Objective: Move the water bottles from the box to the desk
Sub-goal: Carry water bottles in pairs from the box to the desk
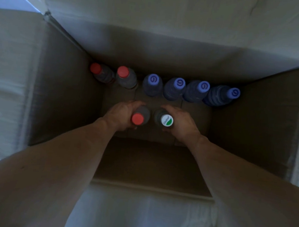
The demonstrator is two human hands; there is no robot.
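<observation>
— So where do you stand with the bottles?

— You have both arms down in the cardboard box (60, 91). Your left hand (121, 113) has its fingers curled round the red-capped bottle (139, 117), and your right hand (181, 121) grips the white-and-green-capped bottle (164, 119). Both bottles are upright, near the box floor.

— What does the next move call for?

— By my judgement, a straight lift, clear of the tall walls, then a carry to the tabletop, which is out of view.

— Anything in the way?

— Six more bottles line the far wall: two red-capped ones (110, 72) at the left and four blue-capped ones (190, 89), the rightmost leaning. They stand apart from your hands. The box flaps (7, 75) are folded open around the rim.
</observation>
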